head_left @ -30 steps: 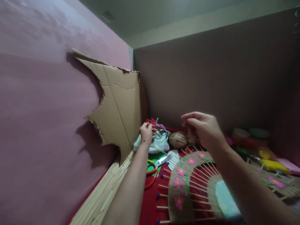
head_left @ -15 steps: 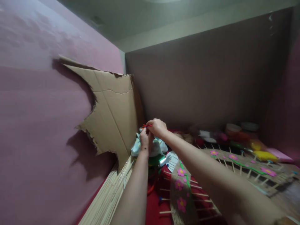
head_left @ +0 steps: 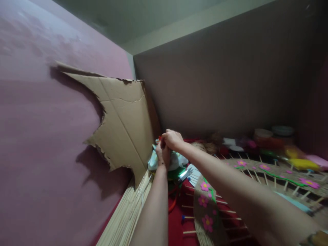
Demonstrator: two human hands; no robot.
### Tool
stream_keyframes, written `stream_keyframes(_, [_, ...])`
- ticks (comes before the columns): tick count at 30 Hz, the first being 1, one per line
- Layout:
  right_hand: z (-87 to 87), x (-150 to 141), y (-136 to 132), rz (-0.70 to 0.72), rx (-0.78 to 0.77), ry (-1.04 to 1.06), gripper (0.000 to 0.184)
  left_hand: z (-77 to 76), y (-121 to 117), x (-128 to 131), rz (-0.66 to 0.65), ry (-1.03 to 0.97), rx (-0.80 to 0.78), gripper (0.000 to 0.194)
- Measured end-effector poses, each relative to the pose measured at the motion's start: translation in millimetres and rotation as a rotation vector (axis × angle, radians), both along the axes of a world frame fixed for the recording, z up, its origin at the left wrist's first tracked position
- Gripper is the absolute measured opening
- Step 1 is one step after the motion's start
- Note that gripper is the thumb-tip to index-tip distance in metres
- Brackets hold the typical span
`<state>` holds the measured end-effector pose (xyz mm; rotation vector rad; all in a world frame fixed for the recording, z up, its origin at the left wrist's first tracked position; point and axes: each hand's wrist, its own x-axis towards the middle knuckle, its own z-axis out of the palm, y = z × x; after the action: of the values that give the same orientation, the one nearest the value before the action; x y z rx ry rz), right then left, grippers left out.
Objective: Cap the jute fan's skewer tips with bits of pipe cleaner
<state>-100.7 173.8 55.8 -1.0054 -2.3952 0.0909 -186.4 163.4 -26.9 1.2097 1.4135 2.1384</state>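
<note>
Both hands meet at the middle of the view, stretched out far from me. My left hand (head_left: 163,154) is closed, its fingers mostly hidden by the right. Bent over it, my right hand (head_left: 172,139) is pinched shut against the left fingertips. Small red and orange bits (head_left: 159,139) show just beside the fingers; what is held is too small and hidden to name. Behind and below the hands lies a pale blue and white patterned cloth bundle (head_left: 176,160). Scissors or a similar shiny tool (head_left: 185,175) lie to its right.
A torn cardboard sheet (head_left: 120,119) leans on the left wall above a bundle of thin sticks (head_left: 128,208). At right are woven strips with pink flowers (head_left: 203,201) and projecting sticks, yellow packets (head_left: 303,164) and bowls (head_left: 282,130). Red cloth (head_left: 176,227) covers the surface.
The view has shifted slightly, so things sit further right. My right fingers have curled closer over the left hand, and less of the red and orange bits shows.
</note>
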Motion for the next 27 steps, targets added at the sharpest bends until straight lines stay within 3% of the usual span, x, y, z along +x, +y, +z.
stream_keyframes(7, [-6.6, 6.4, 5.3, 0.051, 0.058, 0.030, 0.024, -1.2, -0.2, 7.0, 0.035, -0.029, 0.091, 0.015])
stream_keyframes(12, [-10.6, 3.9, 11.2, 0.099, 0.036, 0.019, 0.037, -2.9, 5.1, 3.2, 0.048, -0.023, 0.114, 0.015])
stream_keyframes(17, [-9.8, -2.8, 16.8, 0.170, 0.023, -0.028, 0.031, -1.0, 2.0, 6.1, 0.024, -0.057, 0.118, 0.018])
stream_keyframes(22, [-7.5, -2.2, 24.8, 0.107, 0.010, 0.022, 0.022, -4.4, 1.8, 4.2, -0.008, -0.142, 0.074, 0.022])
stream_keyframes(27, [-2.9, 7.5, 34.4, 0.043, 0.031, 0.110, 0.021, -7.1, 4.2, 0.7, -0.070, -0.168, 0.101, 0.043])
